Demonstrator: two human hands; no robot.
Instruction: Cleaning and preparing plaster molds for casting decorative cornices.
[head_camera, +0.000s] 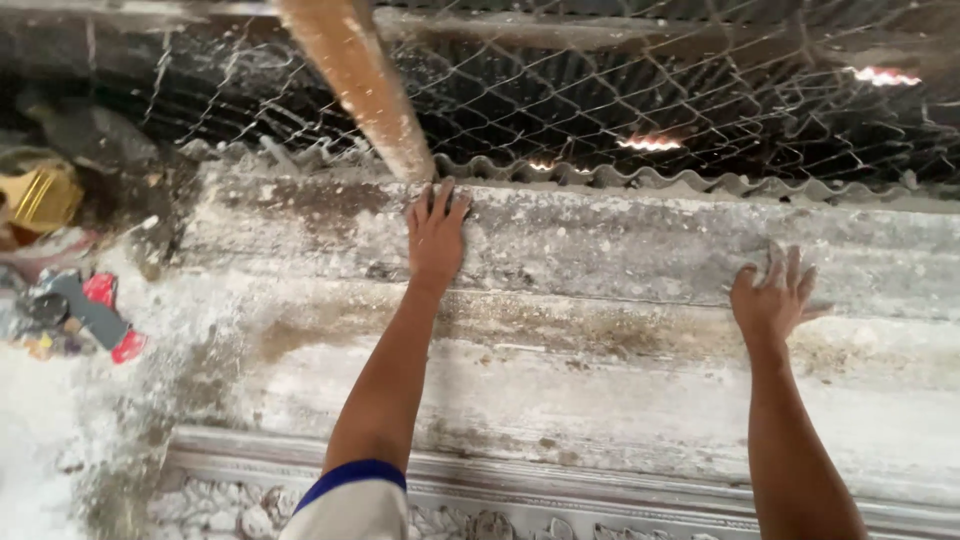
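Hands flat, gripping nothing | left hand (436, 232) splayed on far slab (620, 250) edge below wooden pole (355, 80) | right hand (772, 298) pressing right, steadying it

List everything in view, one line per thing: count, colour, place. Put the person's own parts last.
moulded slab: one, dusty white-grey, long, lying across the middle under both hands
ornate edge: one, grey-white, carved, along the slab's near side
wire mesh: one, grey, across the top
corrugated sheet: one, grey, wavy edge behind the slab
wooden pole: one, tan, leaning from the top down to the slab
red and grey tool: one, at left on powdery ground
yellow object: one, far left, kind unclear
white powder: a spread, lower left
left hand: one, flat on the slab by the pole's foot, open
right hand: one, fingers spread on the slab at right, open
white sleeve with blue band: one, left arm, bottom edge
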